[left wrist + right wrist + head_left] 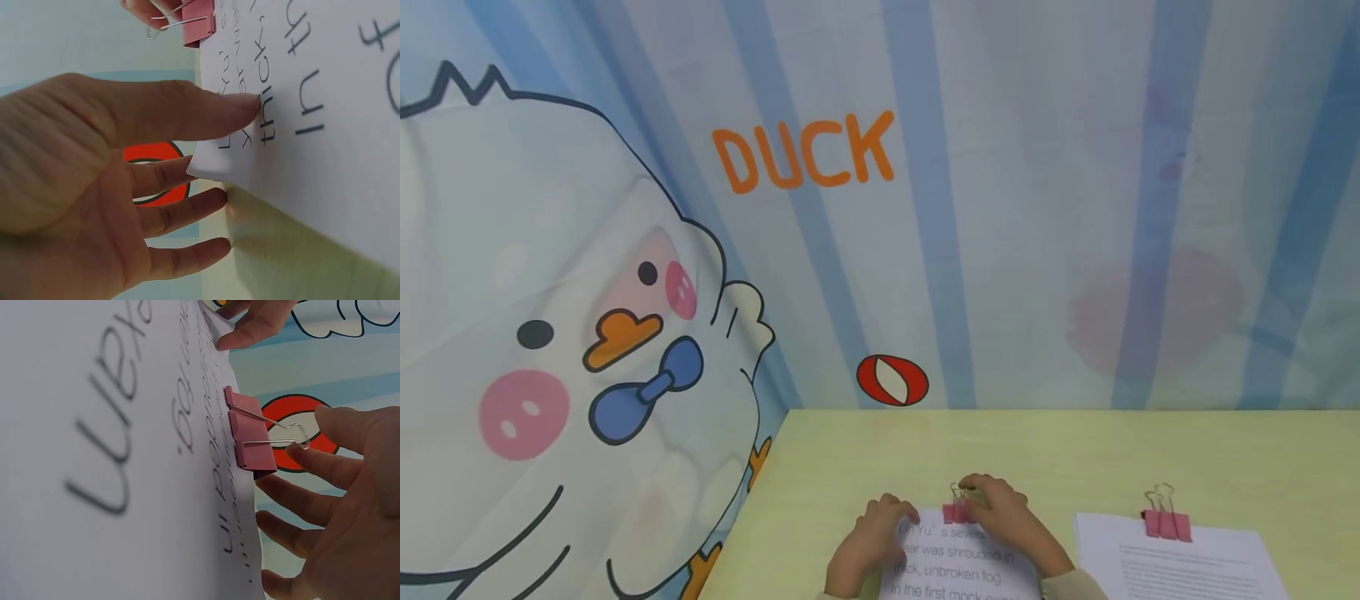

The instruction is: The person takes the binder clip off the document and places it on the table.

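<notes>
A stack of printed paper (958, 575) with large text lies at the front of the table. A pink binder clip (250, 428) sits on its top edge with both wire handles pointing up. My right hand (1003, 512) is at the clip, thumb and index finger spaced apart about the handle ends, the index fingertip touching one. Its other fingers spread along the paper's far edge. My left hand (94, 162) is at the paper's upper left corner, thumb over the printed side, other fingers extended beyond the edge. Part of the text is hidden behind my right hand.
To the right lies a second paper stack (1187, 567) with smaller print, a pink binder clip (1167, 525) on its top edge. The pale yellow table (820, 467) ends at a blue striped curtain (1015, 208) with a printed duck.
</notes>
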Tool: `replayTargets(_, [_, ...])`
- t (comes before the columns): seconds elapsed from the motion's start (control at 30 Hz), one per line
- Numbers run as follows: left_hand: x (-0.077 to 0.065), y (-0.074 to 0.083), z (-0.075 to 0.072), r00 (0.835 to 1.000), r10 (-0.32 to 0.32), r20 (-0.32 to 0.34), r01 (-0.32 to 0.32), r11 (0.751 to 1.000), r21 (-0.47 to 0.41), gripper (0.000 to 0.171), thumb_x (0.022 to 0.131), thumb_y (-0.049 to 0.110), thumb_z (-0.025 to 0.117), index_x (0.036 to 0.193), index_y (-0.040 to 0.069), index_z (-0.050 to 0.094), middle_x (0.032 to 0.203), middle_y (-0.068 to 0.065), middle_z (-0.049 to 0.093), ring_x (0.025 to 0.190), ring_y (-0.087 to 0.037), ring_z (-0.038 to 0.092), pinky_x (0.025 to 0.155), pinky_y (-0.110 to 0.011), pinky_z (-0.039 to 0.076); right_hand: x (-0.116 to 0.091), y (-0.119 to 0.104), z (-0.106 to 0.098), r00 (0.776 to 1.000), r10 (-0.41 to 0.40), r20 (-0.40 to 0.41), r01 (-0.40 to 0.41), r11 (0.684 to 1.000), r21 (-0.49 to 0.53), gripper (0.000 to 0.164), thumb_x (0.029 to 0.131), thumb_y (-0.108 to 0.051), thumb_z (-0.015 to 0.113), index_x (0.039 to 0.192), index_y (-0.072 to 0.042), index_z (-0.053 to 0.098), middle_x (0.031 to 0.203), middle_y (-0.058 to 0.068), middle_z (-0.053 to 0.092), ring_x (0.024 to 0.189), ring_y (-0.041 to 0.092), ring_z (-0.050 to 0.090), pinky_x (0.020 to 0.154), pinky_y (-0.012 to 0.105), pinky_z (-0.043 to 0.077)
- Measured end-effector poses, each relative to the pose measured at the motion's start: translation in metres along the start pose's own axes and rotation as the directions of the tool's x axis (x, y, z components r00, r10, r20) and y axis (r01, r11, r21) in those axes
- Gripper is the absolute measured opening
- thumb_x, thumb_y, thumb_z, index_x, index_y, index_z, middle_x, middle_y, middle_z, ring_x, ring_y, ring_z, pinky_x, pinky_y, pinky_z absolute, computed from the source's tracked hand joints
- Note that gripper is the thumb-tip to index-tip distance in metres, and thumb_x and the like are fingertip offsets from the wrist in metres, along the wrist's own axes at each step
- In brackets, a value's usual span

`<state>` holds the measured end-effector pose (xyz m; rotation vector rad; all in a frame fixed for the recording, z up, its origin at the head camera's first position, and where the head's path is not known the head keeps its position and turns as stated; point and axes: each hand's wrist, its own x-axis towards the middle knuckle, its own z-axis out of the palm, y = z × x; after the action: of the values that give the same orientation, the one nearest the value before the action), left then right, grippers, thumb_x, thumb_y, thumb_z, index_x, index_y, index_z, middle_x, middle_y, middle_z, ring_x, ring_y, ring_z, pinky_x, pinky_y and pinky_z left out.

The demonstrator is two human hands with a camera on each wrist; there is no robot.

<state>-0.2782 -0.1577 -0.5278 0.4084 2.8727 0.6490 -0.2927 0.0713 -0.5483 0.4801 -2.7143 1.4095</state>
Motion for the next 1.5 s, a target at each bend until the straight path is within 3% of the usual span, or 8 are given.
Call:
replayTargets(0.27, [-0.004, 0.005, 0.002, 0.998, 0.028, -0.047, -0.025, 0.998, 0.054, 0.045, 0.068, -0.005, 0.083, 0.107, 0.013, 0.07, 0.112, -0.007, 0.055, 0.1, -0.027, 0.049, 0.087, -0.054, 0.048, -0.001, -0.001, 0.001, 1.0, -0.009, -0.015, 0.01, 0.996, 0.087, 0.006, 0.096, -0.02, 0.068, 0.099, -0.015, 0.068, 0.116, 0.01, 0.07, 0.12, 0.044, 0.058, 0.101, 0.068, 0.037])
replayTargets(0.4, [-0.004, 0.007, 0.002, 0.999, 0.025, -0.04, -0.022, 0.997, 0.067, 0.044, 0.069, -0.005, 0.082, 0.107, 0.014, 0.07, 0.113, -0.007, 0.055, 0.1, -0.028, 0.049, 0.087, -0.054, 0.047, -0.003, 0.0, 0.003, 1.0, -0.023, -0.013, 0.025, 0.993, 0.119, 0.008, 0.096, -0.02, 0.068, 0.095, -0.014, 0.065, 0.12, 0.015, 0.068, 0.121, 0.047, 0.056, 0.102, 0.066, 0.039])
replayTargets(0.6, [-0.004, 0.01, 0.004, 1.0, 0.013, -0.025, -0.011, 0.998, 0.063, 0.043, 0.069, -0.004, 0.082, 0.106, 0.015, 0.07, 0.113, -0.007, 0.055, 0.1, -0.028, 0.05, 0.087, -0.055, 0.047, -0.005, -0.001, 0.006, 1.0, 0.021, -0.011, -0.02, 0.99, 0.138, 0.012, 0.095, -0.022, 0.071, 0.087, -0.016, 0.063, 0.129, 0.019, 0.064, 0.126, 0.051, 0.052, 0.102, 0.067, 0.038])
replayTargets(0.7, [-0.005, 0.011, 0.004, 1.0, 0.004, -0.03, -0.003, 0.998, 0.058, 0.043, 0.069, -0.005, 0.082, 0.105, 0.015, 0.07, 0.111, -0.007, 0.055, 0.099, -0.028, 0.05, 0.086, -0.054, 0.047, -0.006, -0.002, 0.007, 0.999, 0.03, -0.012, -0.028, 0.99, 0.137, 0.012, 0.094, -0.024, 0.072, 0.095, -0.013, 0.067, 0.125, 0.014, 0.066, 0.124, 0.047, 0.055, 0.1, 0.065, 0.04])
replayTargets(0.83, [-0.005, 0.01, 0.006, 0.999, 0.002, -0.04, 0.001, 0.998, 0.069, 0.044, 0.068, -0.005, 0.082, 0.105, 0.016, 0.07, 0.11, -0.005, 0.054, 0.099, -0.028, 0.05, 0.085, -0.053, 0.047, -0.005, -0.005, 0.005, 1.0, 0.02, -0.01, -0.018, 0.992, 0.122, 0.036, 0.092, -0.026, 0.075, 0.118, -0.003, 0.066, 0.118, 0.009, 0.068, 0.116, 0.04, 0.061, 0.095, 0.062, 0.045])
replayTargets(0.97, [-0.004, 0.01, 0.008, 0.999, -0.01, -0.046, 0.014, 0.997, 0.079, 0.043, 0.069, -0.003, 0.083, 0.105, 0.017, 0.071, 0.11, -0.005, 0.054, 0.098, -0.026, 0.05, 0.087, -0.054, 0.047, -0.003, -0.007, 0.004, 1.0, 0.019, 0.008, -0.02, 0.995, 0.1, 0.053, 0.09, -0.027, 0.077, 0.131, 0.003, 0.06, 0.113, 0.009, 0.067, 0.108, 0.034, 0.062, 0.09, 0.058, 0.048])
replayTargets(1.27, [-0.008, 0.008, 0.006, 0.999, 0.009, -0.052, -0.004, 0.995, 0.099, 0.041, 0.07, -0.002, 0.084, 0.105, 0.015, 0.072, 0.11, -0.005, 0.056, 0.098, -0.027, 0.052, 0.088, -0.057, 0.045, -0.001, -0.007, 0.006, 0.997, -0.014, 0.069, 0.004, 0.991, 0.133, 0.066, 0.089, -0.028, 0.078, 0.136, 0.01, 0.054, 0.108, 0.01, 0.067, 0.105, 0.031, 0.062, 0.088, 0.053, 0.05])
replayTargets(1.5, [-0.008, 0.008, 0.002, 0.997, 0.017, -0.07, -0.01, 0.994, 0.108, 0.041, 0.07, -0.002, 0.084, 0.106, 0.014, 0.072, 0.109, -0.004, 0.056, 0.096, -0.026, 0.052, 0.087, -0.055, 0.045, 0.005, -0.008, 0.005, 0.996, -0.04, 0.086, 0.025, 0.986, 0.168, 0.061, 0.088, -0.027, 0.078, 0.132, 0.009, 0.057, 0.104, 0.009, 0.065, 0.1, 0.026, 0.061, 0.085, 0.047, 0.05])
